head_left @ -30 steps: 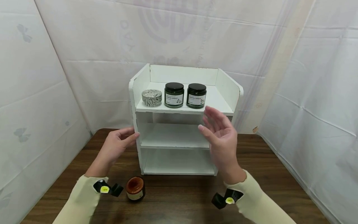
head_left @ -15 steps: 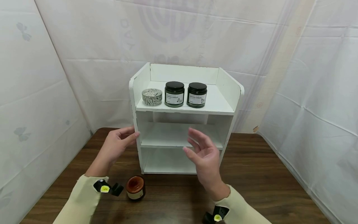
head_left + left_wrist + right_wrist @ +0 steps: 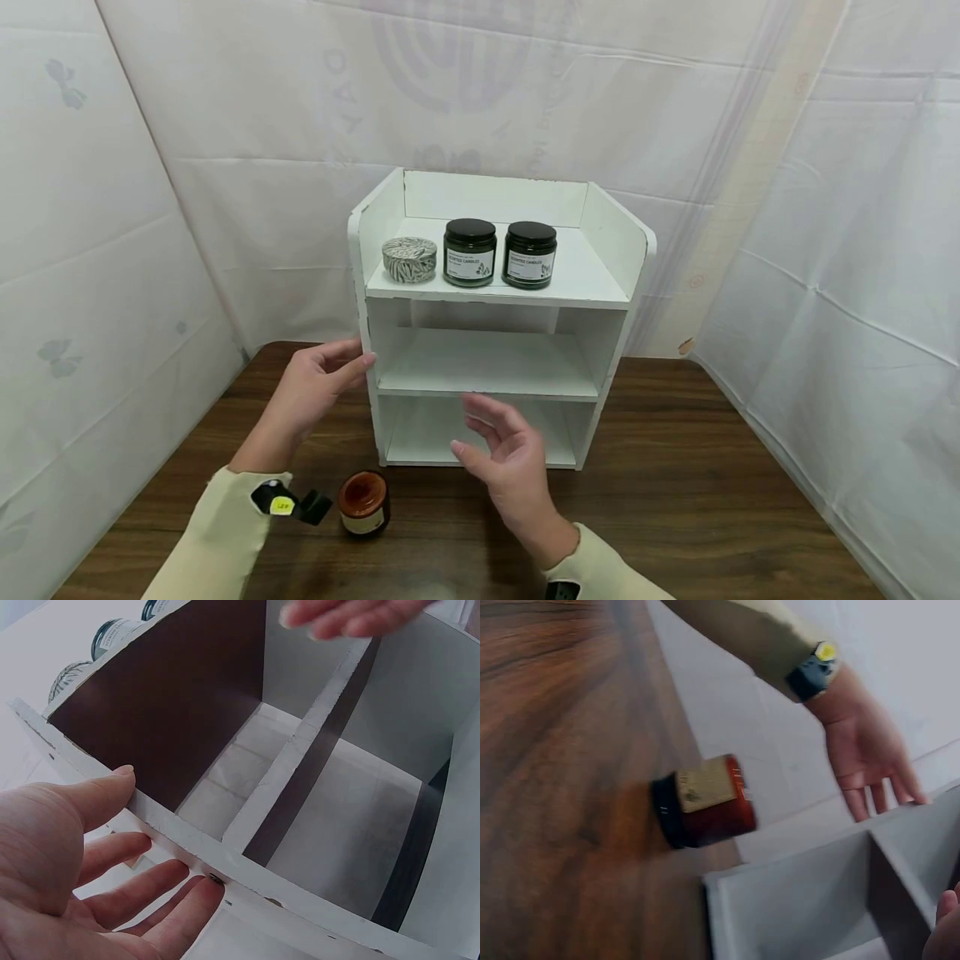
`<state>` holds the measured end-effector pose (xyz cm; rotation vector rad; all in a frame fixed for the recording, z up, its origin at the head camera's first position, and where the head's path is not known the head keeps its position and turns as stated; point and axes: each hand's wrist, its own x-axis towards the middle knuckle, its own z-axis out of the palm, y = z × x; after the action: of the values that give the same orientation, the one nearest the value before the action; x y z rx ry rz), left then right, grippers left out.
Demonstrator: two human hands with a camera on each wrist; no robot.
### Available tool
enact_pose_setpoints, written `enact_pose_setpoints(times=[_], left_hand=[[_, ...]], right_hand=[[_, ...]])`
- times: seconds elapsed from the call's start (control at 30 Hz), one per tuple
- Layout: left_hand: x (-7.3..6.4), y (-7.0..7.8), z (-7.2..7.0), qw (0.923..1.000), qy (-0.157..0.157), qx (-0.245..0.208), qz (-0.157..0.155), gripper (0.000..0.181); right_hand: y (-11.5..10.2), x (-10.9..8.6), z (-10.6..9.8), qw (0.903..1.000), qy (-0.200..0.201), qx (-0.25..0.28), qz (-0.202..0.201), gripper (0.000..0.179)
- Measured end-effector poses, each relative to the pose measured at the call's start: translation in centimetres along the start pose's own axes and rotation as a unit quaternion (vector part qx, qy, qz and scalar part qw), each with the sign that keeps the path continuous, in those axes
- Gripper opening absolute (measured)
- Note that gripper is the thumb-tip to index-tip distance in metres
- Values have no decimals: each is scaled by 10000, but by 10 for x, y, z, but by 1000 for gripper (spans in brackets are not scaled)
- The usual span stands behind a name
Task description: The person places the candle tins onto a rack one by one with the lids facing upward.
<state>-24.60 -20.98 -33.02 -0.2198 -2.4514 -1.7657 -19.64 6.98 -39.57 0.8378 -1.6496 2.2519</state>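
A white three-tier shelf (image 3: 487, 393) stands on the wooden table. My left hand (image 3: 311, 392) holds its left side panel, thumb on the front edge and fingertips against the outer face, as the left wrist view shows. My right hand (image 3: 510, 467) hovers in front of the bottom tier, fingers loosely bent, with nothing in it. To its left an amber jar (image 3: 363, 504) with a cream label rests on the table, dark at its lower end. The right wrist view shows this amber jar (image 3: 712, 802) beside the shelf's base.
On the top tier stand a round patterned tin (image 3: 409, 260) and two dark green scented candle jars with black lids, the left candle jar (image 3: 469, 253) and the right candle jar (image 3: 529, 255). White cloth (image 3: 262, 208) hangs behind and on both sides of the table (image 3: 697, 483).
My right hand has moved down and to the left, from beside the top tier's front edge to before the bottom tier. My left hand and the amber jar have stayed put.
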Motion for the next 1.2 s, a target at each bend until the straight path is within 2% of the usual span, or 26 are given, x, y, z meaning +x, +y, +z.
enact_pose_setpoints(times=[0.3,0.5,0.63,0.8,1.03,1.2], left_hand=[[2,-1,2,10000,19,63,-11,68],[1,0,3,10000,24,41,-27,66],[0,2,3,10000,9,24,-16,65],[0,2,4,10000,8,41,5,65],[1,0,3,9999,12,120,-4,67],[0,0,1,9999,19,123,44,66]], right_hand=[[23,-14,12,9955,-305,-280,856,53],[34,-21,19,9862,-437,-274,1575,51],[39,-24,23,9802,-518,-337,1882,50],[46,-25,26,9710,-790,-875,2079,50],[55,-23,33,9512,-1354,-1563,2290,60],[63,-17,38,9402,-1500,-1887,2405,68]])
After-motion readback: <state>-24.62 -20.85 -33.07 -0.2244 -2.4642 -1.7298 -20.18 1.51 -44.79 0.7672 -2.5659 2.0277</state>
